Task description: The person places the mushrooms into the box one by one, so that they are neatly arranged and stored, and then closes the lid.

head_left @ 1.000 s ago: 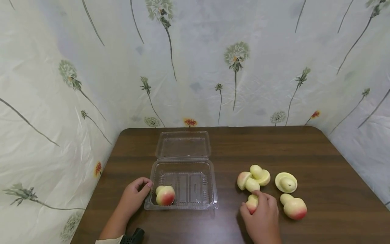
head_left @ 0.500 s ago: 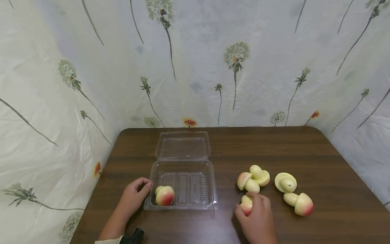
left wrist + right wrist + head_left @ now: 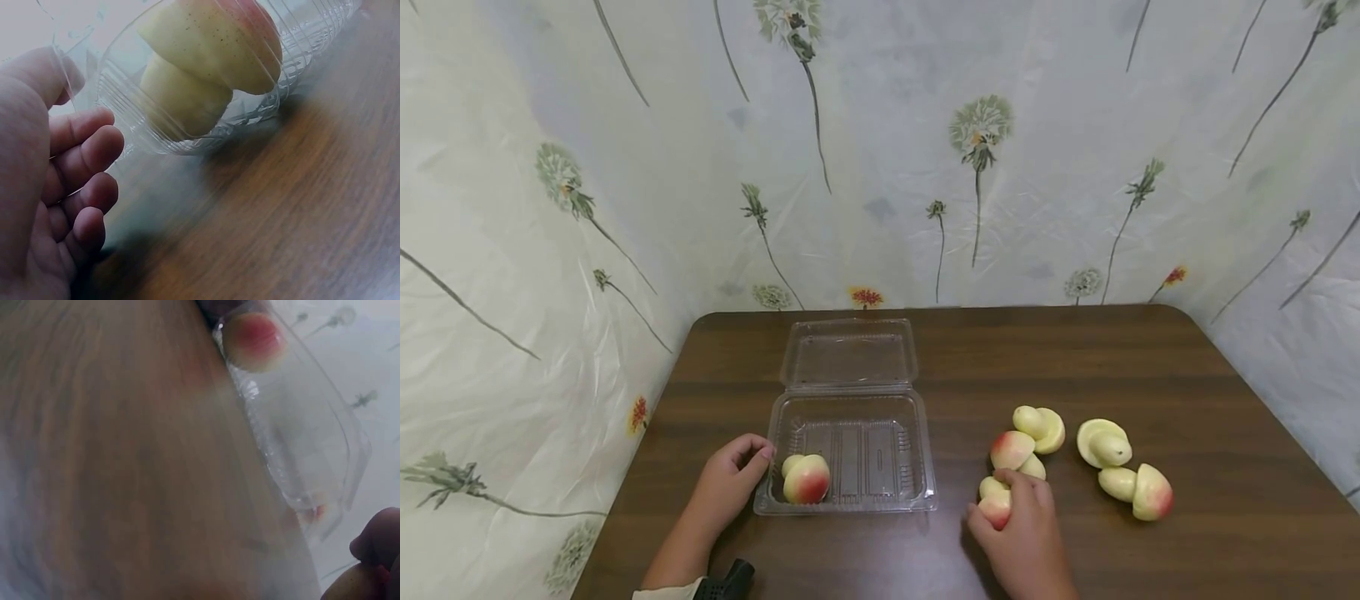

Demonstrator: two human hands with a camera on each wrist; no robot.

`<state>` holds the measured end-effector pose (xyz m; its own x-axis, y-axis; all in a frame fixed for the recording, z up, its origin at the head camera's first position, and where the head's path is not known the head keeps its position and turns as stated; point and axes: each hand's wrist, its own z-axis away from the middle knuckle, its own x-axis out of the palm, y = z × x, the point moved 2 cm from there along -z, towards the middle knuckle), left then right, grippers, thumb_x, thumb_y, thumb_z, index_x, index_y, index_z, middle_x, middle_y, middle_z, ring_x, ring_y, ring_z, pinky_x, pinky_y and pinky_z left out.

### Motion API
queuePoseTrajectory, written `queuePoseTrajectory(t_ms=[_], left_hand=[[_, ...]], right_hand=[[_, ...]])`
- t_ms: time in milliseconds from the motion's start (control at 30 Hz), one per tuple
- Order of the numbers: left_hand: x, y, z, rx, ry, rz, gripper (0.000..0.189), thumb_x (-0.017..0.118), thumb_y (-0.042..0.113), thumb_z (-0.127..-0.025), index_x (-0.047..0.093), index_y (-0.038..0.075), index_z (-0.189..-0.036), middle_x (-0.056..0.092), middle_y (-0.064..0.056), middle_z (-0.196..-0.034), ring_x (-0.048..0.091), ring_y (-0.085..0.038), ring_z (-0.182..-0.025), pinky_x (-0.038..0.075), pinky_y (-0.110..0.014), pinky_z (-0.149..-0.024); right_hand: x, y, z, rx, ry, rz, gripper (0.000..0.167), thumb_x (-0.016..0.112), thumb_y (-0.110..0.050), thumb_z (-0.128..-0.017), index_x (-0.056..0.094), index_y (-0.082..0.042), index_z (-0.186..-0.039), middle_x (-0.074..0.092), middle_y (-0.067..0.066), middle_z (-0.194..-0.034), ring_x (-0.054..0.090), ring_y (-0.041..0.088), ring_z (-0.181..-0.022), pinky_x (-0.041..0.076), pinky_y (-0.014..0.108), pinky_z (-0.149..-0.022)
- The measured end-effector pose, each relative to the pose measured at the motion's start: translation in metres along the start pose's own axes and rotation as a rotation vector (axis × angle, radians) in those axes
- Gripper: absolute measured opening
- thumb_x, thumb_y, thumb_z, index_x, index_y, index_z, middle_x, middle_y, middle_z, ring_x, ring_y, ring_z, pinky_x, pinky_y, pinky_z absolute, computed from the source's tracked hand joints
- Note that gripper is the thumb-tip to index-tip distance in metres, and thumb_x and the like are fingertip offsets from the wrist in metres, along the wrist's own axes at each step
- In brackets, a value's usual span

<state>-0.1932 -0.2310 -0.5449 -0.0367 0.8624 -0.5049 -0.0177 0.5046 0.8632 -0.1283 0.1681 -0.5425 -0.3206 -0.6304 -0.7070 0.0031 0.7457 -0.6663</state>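
A clear plastic clamshell container [image 3: 929, 454] lies with its lid folded back. One toy mushroom [image 3: 808, 482], pale yellow with a red-tinged cap, rests in its front left corner. My left hand [image 3: 730, 477] pinches the container's left rim; in the left wrist view the thumb [image 3: 40, 75] overlaps the clear wall and the other fingers curl below it. Right of the container, my right hand [image 3: 1030, 529] grips another toy mushroom [image 3: 995, 507] by thumb and fingers, low over the table. That mushroom [image 3: 357, 584] shows only partly at the corner of the right wrist view.
Behind the right hand lie two mushrooms touching, one with a reddish cap [image 3: 1011, 450] and one with a yellow underside [image 3: 1049, 429]. Farther right are an upturned mushroom [image 3: 1105, 443] and a red-tipped one [image 3: 1150, 493]. A flower-patterned sheet [image 3: 865, 167] hangs behind the wooden table [image 3: 1037, 350].
My right hand has moved left with its mushroom. The rightmost mushroom has turned and shifted right, and the reddish-capped one beside the hand has also turned. My left hand has stayed at the rim.
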Motion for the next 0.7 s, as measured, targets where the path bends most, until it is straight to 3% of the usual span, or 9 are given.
queuePoseTrajectory(t_ms=[333, 533, 700], left_hand=[[0.001, -0.003, -0.001, 0.003, 0.007, 0.005, 0.011, 0.067, 0.022, -0.103, 0.073, 0.013, -0.103, 0.070, -0.001, -0.099, 0.060, -0.015, -0.090, 0.050, -0.029, -0.083], [0.001, -0.004, -0.001, 0.001, 0.008, 0.005, 0.010, 0.067, 0.022, -0.103, 0.073, 0.013, -0.103, 0.070, -0.001, -0.099, 0.060, -0.016, -0.091, 0.050, -0.029, -0.083], [0.000, -0.003, -0.001, 0.007, 0.003, 0.008, 0.010, 0.066, 0.021, -0.103, 0.073, 0.013, -0.103, 0.070, -0.001, -0.099, 0.060, -0.016, -0.090, 0.050, -0.029, -0.082]], right_hand=[[0.004, -0.007, 0.004, -0.077, -0.004, -0.042, 0.052, 0.090, -0.019, -0.075, 0.068, -0.007, -0.121, 0.062, 0.014, -0.119, 0.061, 0.026, -0.105, 0.049, 0.045, -0.088], [0.006, -0.009, 0.006, -0.099, -0.019, -0.118, 0.050, 0.090, -0.016, -0.075, 0.069, -0.009, -0.120, 0.062, 0.008, -0.121, 0.058, 0.019, -0.105, 0.040, 0.018, -0.090], [0.004, -0.012, 0.007, -0.103, -0.025, -0.147, 0.049, 0.091, -0.016, -0.076, 0.070, -0.011, -0.120, 0.062, 0.006, -0.122, 0.057, 0.016, -0.105, 0.039, 0.014, -0.089]])
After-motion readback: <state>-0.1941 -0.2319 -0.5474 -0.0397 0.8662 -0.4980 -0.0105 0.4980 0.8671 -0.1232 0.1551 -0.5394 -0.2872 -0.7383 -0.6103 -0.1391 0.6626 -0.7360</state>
